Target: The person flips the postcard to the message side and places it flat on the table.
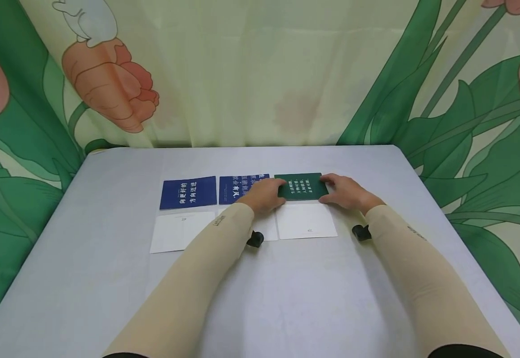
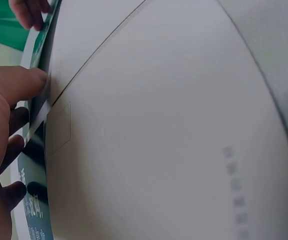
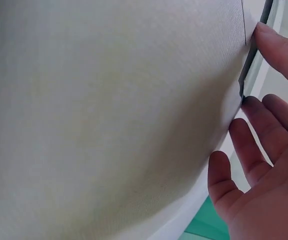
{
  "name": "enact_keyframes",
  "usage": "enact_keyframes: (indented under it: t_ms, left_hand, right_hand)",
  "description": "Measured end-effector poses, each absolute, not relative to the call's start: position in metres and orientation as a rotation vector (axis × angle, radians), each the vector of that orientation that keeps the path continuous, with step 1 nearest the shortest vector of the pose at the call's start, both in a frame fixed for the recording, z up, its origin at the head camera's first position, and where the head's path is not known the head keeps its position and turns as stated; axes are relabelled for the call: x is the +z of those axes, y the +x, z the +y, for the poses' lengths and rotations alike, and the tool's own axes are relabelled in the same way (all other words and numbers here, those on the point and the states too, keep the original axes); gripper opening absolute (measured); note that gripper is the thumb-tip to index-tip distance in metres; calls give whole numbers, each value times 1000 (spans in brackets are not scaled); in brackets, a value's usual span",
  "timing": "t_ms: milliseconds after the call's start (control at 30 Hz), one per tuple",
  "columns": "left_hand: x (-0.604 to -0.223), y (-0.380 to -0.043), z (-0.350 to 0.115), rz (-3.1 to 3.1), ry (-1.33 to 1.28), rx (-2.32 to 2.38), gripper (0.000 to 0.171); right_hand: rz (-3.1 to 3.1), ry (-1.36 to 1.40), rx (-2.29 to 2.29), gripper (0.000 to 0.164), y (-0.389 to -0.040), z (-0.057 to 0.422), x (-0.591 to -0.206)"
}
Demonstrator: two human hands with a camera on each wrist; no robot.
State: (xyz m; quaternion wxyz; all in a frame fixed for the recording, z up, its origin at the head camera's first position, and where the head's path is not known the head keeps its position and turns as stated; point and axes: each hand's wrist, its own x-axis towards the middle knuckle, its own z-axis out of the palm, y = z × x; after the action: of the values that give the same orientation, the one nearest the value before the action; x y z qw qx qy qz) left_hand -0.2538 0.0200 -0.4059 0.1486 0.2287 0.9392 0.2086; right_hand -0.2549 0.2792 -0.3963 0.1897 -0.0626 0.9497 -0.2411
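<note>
A green postcard (image 1: 302, 186) with white lettering lies at the right end of a row, between both hands. My left hand (image 1: 263, 195) touches its left edge with thumb and fingers spread, overlapping the neighbouring blue postcard (image 1: 228, 185). At the opposite edge, my right hand (image 1: 347, 192) touches the green postcard, thumb near the front corner and fingers at the far one. The right wrist view shows the fingers (image 3: 249, 150) apart and loosely extended. Just in front lies a white card (image 1: 306, 221), its edge meeting the green one.
Another blue postcard (image 1: 188, 193) lies at the row's left end, a white card (image 1: 181, 231) before it. A middle white card (image 1: 266, 226) is partly covered by the left arm. The white-covered table (image 1: 108, 278) reaches back to a patterned curtain (image 1: 251, 74).
</note>
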Motion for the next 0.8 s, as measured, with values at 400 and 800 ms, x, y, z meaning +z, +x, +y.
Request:
enact_keyframes:
  t_ms: [400, 800]
  left_hand:
    - [-407, -257, 17, 2708, 748, 567, 55]
    - [-408, -257, 17, 2700, 709, 574, 56]
  right_hand:
    - [2684, -211, -677, 69, -253, 282, -392]
    - [2685, -223, -637, 65, -256, 280, -393]
